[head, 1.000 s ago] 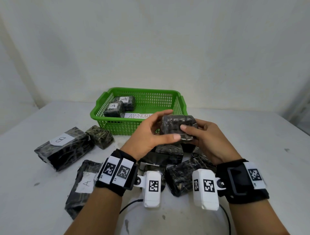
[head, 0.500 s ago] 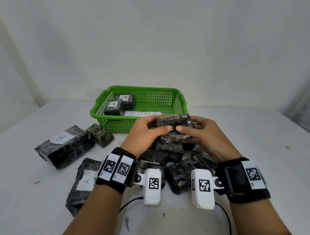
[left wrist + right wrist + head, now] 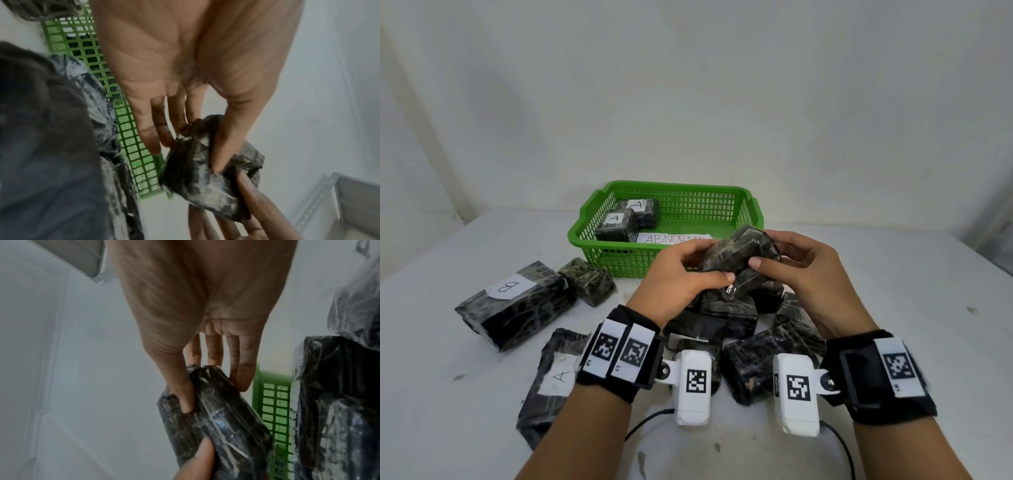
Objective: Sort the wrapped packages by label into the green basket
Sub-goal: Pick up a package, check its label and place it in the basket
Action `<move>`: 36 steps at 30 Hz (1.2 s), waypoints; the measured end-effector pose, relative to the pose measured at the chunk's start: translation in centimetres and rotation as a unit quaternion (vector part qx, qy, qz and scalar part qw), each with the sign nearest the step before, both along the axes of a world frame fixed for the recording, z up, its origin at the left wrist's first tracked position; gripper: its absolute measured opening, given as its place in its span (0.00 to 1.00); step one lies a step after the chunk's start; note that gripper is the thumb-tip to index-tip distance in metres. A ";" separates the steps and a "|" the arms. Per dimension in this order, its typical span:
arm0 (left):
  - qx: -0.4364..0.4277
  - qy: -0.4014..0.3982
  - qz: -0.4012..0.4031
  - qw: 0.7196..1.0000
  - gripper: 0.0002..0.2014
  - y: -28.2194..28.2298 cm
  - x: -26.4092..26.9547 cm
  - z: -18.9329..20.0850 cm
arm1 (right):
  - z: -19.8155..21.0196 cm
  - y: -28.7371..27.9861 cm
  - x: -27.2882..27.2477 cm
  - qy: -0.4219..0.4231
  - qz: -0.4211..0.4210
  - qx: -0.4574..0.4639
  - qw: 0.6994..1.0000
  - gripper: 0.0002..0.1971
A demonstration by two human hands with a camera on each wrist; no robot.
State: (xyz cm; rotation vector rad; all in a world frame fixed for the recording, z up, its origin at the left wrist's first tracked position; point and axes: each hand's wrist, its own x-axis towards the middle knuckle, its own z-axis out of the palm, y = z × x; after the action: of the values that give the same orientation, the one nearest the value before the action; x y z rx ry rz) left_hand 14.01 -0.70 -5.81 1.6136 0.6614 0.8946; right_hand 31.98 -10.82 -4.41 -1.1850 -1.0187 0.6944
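Both hands hold one small dark wrapped package [image 3: 739,253] in the air, just in front of the green basket [image 3: 619,265]. My left hand [image 3: 688,274] grips its left end between thumb and fingers, and my right hand [image 3: 791,263] grips its right end. No label shows on the package [image 3: 205,178] [image 3: 216,418] in any view. The basket holds two packages marked A [image 3: 616,224] [image 3: 640,209] at its left and a paper strip reading ABNORMAL [image 3: 671,238].
A pile of dark wrapped packages [image 3: 756,359] lies on the white table under my hands. To the left lie a large package marked B [image 3: 513,305], a small unmarked one [image 3: 589,281] and a package marked A [image 3: 551,380]. Cables trail near the front edge.
The held package has been lowered a little and turned in both hands; it now lies tilted, with its right end higher. The grip of both hands has stayed.
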 end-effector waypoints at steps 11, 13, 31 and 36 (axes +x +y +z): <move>0.022 -0.069 0.015 0.997 0.33 0.2 0.2 -0.2 | 0.5 -0.2 -0.8 0.181 0.155 -0.115 0.964 0.21; 0.009 -0.067 -0.024 0.997 0.38 0.3 0.1 -0.2 | 0.5 -0.1 -0.7 0.162 0.145 -0.090 0.972 0.19; -0.071 -0.040 -0.061 0.995 0.32 -0.4 0.1 0.2 | 0.0 0.5 -0.3 0.080 0.052 -0.023 0.995 0.35; -0.082 -0.056 -0.034 0.994 0.33 -0.2 0.0 0.1 | -0.5 0.7 0.0 0.061 0.057 -0.032 0.996 0.42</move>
State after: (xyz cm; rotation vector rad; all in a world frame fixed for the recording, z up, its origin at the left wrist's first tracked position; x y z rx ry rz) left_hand 14.04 -0.92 -5.68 1.4206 0.5813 0.8522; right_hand 31.96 -10.14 -4.88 -1.1315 -0.9726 0.8853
